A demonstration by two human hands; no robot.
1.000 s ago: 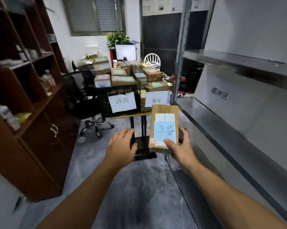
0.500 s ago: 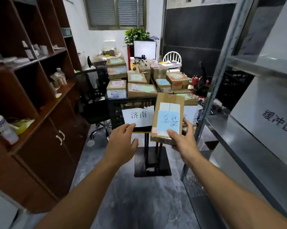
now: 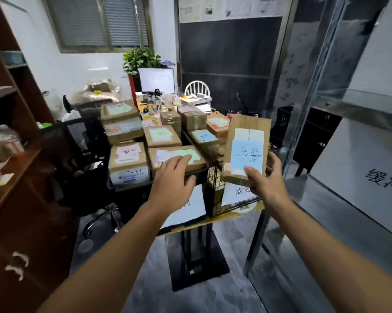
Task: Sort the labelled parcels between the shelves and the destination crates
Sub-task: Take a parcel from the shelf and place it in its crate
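Cardboard parcel [image 3: 246, 150] with a blue label sits clamped in my right hand [image 3: 266, 179], held up over the wire crate [image 3: 215, 195] on the right. My left hand [image 3: 172, 179] hovers spread and empty before the stacked boxes [image 3: 167, 141]. I'm at the delivery step; next I match its label to the crate's sign, partly hidden, then lower it in.

Crates [image 3: 209, 188] ahead packed to rim with parcels [image 3: 162, 136]. Open floor [image 3: 213, 297] below hands. Brown cabinet [image 3: 21, 222] hems left, metal shelf upright [image 3: 303, 123] blocks right.
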